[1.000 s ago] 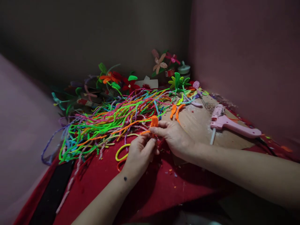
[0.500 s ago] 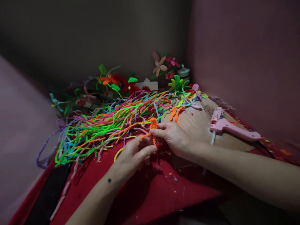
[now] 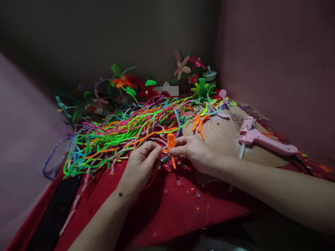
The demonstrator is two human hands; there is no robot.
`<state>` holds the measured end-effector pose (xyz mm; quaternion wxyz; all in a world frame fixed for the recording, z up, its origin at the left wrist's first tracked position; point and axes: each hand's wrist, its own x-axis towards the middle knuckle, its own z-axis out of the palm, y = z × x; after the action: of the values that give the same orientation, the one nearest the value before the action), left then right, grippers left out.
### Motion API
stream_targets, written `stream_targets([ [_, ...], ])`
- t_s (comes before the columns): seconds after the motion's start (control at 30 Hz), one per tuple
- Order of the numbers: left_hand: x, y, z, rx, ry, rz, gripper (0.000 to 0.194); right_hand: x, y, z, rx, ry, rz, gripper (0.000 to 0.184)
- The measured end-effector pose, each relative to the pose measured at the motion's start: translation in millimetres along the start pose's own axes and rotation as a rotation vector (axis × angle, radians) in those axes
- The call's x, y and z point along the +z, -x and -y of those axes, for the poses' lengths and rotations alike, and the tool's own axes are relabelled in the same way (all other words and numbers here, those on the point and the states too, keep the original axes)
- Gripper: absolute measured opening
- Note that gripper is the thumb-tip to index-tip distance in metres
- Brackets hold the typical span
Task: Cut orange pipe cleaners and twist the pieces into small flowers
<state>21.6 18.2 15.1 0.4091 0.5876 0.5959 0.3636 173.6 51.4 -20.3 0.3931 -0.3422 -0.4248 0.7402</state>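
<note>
My right hand (image 3: 195, 151) pinches an orange pipe-cleaner petal (image 3: 171, 140) between thumb and forefinger. The petal is a flat, rounded loop standing upright, with a short orange tail hanging below the fingers. Left of it, my left hand (image 3: 143, 161) is closed in a pinch, its fingertips at a short orange end that sticks out sideways from the petal's base. A dark metal tool (image 3: 165, 159), partly hidden, lies just behind and below the fingertips. Two more orange pipe-cleaner pieces (image 3: 196, 122) rest on the cardboard beyond my right hand.
A heap of colourful pipe cleaners (image 3: 125, 129) spreads over the red cloth (image 3: 183, 212). The pink glue gun (image 3: 269, 141) lies on the cardboard (image 3: 220, 136) at right. Pipe-cleaner flowers (image 3: 180, 66) and a lidded jar (image 3: 209, 75) stand at the back. A black strip (image 3: 56, 212) lies left.
My left hand has let its thumb come away from the orange tail, then moved left and closed in a pinch beside the petal. My right hand keeps hold of the petal.
</note>
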Motion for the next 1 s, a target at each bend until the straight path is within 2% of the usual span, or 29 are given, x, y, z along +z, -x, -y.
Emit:
stream_targets([
  [0.13, -1.3, -2.5, 1.0, 0.034, 0.024, 0.013, 0.017, 0.3, 1.0, 1.7, 0.040, 0.084, -0.028, 0.008],
  [0.27, -2.2, -6.5, 5.3, 0.019, 0.160, 0.032, 0.015, 3.0, 5.9, 4.6, 0.050, 0.160, -0.025, 0.013],
  [0.47, -3.7, -10.2, 13.0, -0.112, 0.357, 0.165, 0.015, 2.2, 7.1, 3.2, 0.055, 0.205, 0.046, 0.021],
  [0.67, -4.9, -10.6, 17.4, -0.249, 0.590, 0.371, 0.007, -0.3, 5.8, 1.1, 0.102, 0.097, 0.151, 0.015],
  [0.77, -0.5, -8.0, 15.5, -0.224, 0.674, 0.421, 0.005, -1.1, 5.7, 0.7, 0.116, 0.046, 0.189, 0.012],
  [1.0, 10.8, -4.7, 22.1, -0.071, 0.693, 0.358, 0.005, -5.1, 2.9, -0.2, 0.131, 0.021, 0.180, 0.010],
])
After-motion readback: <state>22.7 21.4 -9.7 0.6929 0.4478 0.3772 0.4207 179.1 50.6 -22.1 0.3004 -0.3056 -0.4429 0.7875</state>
